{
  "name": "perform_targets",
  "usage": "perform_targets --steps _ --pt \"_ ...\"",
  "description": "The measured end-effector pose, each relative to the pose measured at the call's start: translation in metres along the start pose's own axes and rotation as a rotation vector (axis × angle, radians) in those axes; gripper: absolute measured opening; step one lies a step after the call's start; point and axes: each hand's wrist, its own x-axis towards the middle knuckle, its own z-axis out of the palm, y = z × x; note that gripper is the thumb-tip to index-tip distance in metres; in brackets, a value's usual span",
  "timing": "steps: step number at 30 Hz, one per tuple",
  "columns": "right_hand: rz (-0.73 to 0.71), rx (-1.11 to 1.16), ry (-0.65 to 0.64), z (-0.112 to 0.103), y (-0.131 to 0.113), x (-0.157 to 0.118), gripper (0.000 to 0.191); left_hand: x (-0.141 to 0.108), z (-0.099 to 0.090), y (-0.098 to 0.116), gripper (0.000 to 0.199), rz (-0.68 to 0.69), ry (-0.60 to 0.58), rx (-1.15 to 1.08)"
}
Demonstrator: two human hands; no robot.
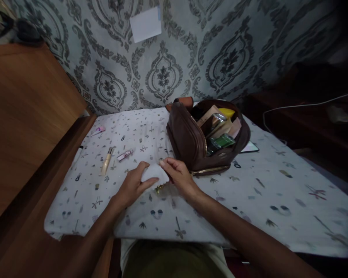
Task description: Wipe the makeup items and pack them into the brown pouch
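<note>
My left hand (135, 181) is closed on a white item (155, 174), thumb on top and fingers behind it. At the item's right side, my right hand (179, 175) pinches with thumb and index finger; whether its edge or something small is between them is too blurred to tell. A small gold-coloured piece (160, 188) shows just under the white item. Right behind my right hand stands an open brown bag (185, 135), filled with packets, a green item (221, 142) and a yellow one (226, 112).
A gold-capped tube (106, 162), a small pink-and-clear item (125, 155) and a pink tube (98, 131) lie on the patterned cloth (145, 135) to the left. A wooden cabinet (29, 116) borders the left side. A white cable (307, 105) runs at right.
</note>
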Motion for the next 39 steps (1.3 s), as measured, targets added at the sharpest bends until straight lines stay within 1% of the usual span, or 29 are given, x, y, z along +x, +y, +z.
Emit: perform_targets --steps 3,5,10,13,15,17,21,24,25,26,28,30,31,32,34,37,39 --pt "0.054 0.120 0.032 0.001 0.000 0.001 0.057 -0.001 0.000 0.001 0.027 0.041 -0.031 0.062" --pt "0.101 0.225 0.024 0.001 -0.001 0.001 0.055 -0.001 0.001 0.002 0.025 0.027 -0.020 0.092" --pt "0.156 0.458 -0.110 0.003 -0.004 0.000 0.050 -0.002 0.006 0.005 0.025 -0.076 0.083 0.110" --pt "0.165 0.532 -0.153 0.004 -0.002 0.000 0.048 -0.004 0.011 0.006 0.024 -0.107 0.131 0.102" --pt "0.167 0.546 -0.149 0.003 0.001 0.001 0.047 -0.005 0.014 0.006 0.024 -0.139 0.141 0.127" --pt "0.167 0.538 -0.130 0.002 0.003 0.001 0.047 -0.007 0.016 0.008 0.025 -0.169 0.125 0.179" --pt "0.125 0.511 -0.096 0.002 0.004 0.000 0.045 -0.009 0.018 0.012 0.022 -0.189 0.071 0.296" --pt "0.066 0.475 -0.075 0.002 0.005 0.000 0.040 -0.010 0.016 0.012 0.019 -0.150 0.053 0.332" --pt "0.053 0.461 -0.071 0.002 0.005 0.001 0.040 -0.011 0.014 0.011 0.021 -0.122 0.062 0.328" --pt "0.043 0.441 -0.068 0.001 0.004 0.001 0.040 -0.012 0.012 0.010 0.025 -0.089 0.087 0.315" --pt "-0.001 0.357 -0.047 -0.001 0.002 0.002 0.040 -0.015 0.008 0.009 0.031 -0.030 0.187 0.262" --pt "-0.117 0.189 -0.014 -0.002 -0.001 0.001 0.035 -0.016 0.003 0.011 0.031 -0.013 0.302 0.202" --pt "-0.196 0.079 -0.013 -0.001 -0.003 -0.001 0.032 -0.017 0.002 0.013 0.031 -0.018 0.331 0.186" --pt "-0.275 -0.027 -0.028 -0.001 -0.006 -0.003 0.028 -0.017 0.001 0.017 0.030 -0.021 0.333 0.186" --pt "-0.387 -0.176 -0.069 0.002 -0.009 -0.010 0.022 -0.015 0.002 0.027 0.033 0.014 0.283 0.220" --pt "-0.423 -0.235 -0.097 0.006 -0.013 -0.017 0.020 -0.010 0.004 0.041 0.032 0.082 0.205 0.243" --pt "-0.442 -0.236 -0.115 0.005 -0.016 -0.018 0.026 -0.005 0.004 0.042 0.032 0.076 0.198 0.191"
